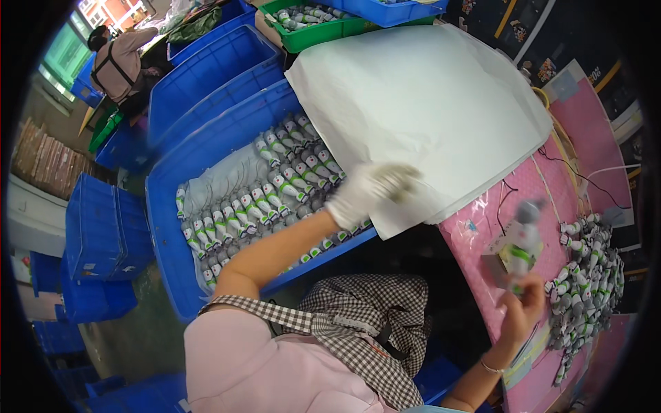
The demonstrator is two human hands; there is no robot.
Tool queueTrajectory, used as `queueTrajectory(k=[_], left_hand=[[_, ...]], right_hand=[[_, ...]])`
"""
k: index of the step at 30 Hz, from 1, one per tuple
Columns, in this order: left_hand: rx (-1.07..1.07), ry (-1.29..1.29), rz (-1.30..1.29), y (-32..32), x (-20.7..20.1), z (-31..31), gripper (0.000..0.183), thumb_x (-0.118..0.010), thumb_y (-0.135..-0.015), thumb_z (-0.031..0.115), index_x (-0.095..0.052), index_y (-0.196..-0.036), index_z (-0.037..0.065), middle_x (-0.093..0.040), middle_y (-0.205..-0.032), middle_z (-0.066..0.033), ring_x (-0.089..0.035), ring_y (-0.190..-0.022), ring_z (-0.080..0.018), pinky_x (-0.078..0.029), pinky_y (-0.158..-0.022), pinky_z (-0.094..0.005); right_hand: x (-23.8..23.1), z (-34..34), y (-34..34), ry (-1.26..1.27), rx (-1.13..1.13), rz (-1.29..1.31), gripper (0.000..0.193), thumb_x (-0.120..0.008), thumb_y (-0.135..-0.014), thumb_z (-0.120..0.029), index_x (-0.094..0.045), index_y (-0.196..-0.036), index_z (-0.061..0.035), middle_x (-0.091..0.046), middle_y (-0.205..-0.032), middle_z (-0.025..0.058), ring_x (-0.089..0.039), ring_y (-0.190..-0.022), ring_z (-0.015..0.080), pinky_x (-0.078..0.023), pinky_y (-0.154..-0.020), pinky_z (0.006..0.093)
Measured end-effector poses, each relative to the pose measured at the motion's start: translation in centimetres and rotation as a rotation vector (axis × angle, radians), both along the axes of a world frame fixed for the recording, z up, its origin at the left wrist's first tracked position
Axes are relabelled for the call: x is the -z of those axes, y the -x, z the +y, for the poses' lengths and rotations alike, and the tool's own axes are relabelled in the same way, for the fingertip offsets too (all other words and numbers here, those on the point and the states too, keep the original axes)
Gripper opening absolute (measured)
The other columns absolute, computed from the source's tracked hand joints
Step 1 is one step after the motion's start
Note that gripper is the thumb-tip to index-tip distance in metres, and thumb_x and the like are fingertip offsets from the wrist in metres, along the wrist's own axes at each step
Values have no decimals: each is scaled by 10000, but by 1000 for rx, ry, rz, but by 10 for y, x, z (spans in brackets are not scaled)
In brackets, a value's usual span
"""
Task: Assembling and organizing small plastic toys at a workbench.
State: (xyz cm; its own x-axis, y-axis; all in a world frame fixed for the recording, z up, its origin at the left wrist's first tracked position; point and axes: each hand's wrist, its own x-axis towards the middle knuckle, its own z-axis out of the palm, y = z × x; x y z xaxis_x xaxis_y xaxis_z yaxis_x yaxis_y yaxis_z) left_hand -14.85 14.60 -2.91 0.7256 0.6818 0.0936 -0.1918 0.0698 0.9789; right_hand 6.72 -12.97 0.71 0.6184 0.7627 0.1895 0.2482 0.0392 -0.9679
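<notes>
Presently, the left hand, covered by a white knit glove, is seen extended over the near right corner of a large blue plastic crate. Its fingers are curled against the lower edge of a wide sheet of white paper, which lies just beyond and to the right of the hand and overhangs the crate; motion blur prevents it being told whether the sheet is actually pinched. Directly below and to the left of this hand, rows of small white-and-green plastic toy figures are packed side by side inside the crate on a pale liner.

The right hand is bare and is closed around the lower part of a single white-and-green toy figure with a grey head, held upright above a pink table cover. Just to the right of this hand, a loose heap of similar toy figures is spread on the cover. Between the two hands, a checked apron is visible. Well beyond the left hand, a green plastic tray containing more figures is noted.
</notes>
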Motion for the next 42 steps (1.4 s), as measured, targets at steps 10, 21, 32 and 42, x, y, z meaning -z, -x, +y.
queueTrajectory(k=[10, 21, 32, 42], left_hand=[[165, 854, -475, -102, -31, -58, 428, -576, -879, 225, -453, -1232, 18, -527, -1170, -102, -488, -1166, -305, -403, -1022, -447], [506, 568, -363, -123, -37, -97, 566, -583, -864, 318, -371, -1302, 28, -528, -1195, -59, -533, -1107, -238, -463, -966, -384], [636, 883, -356, -134, -27, -109, 467, -512, -921, 298, -388, -1296, 49, -550, -1150, -76, -558, -1030, -219, -481, -890, -369], [65, 480, -81, -142, -34, -121, 232, -617, -872, 167, -479, -1026, 63, -572, -943, -54, -616, -835, -157, -547, -719, -300]], right_hand=[[33, 30, 35, -194, -120, 438, 440, -537, -914, -131, -401, -1309, 7, -547, -1179, 139, -613, -936, 231, -501, -841, 335], [73, 41, 54, -1063, -621, 1437, 585, -639, -841, -283, -352, -1333, -151, -505, -1083, 119, -532, -808, 113, -501, -823, 285], [62, 34, 48, -902, -510, 970, 536, -653, -828, -304, -420, -1273, -120, -526, -941, 124, -548, -623, 110, -480, -614, 266], [43, 37, 61, -1157, -332, 1694, 405, -512, -923, -299, -410, -1224, -48, -407, -861, 54, -401, -580, 61, -397, -591, 225]])
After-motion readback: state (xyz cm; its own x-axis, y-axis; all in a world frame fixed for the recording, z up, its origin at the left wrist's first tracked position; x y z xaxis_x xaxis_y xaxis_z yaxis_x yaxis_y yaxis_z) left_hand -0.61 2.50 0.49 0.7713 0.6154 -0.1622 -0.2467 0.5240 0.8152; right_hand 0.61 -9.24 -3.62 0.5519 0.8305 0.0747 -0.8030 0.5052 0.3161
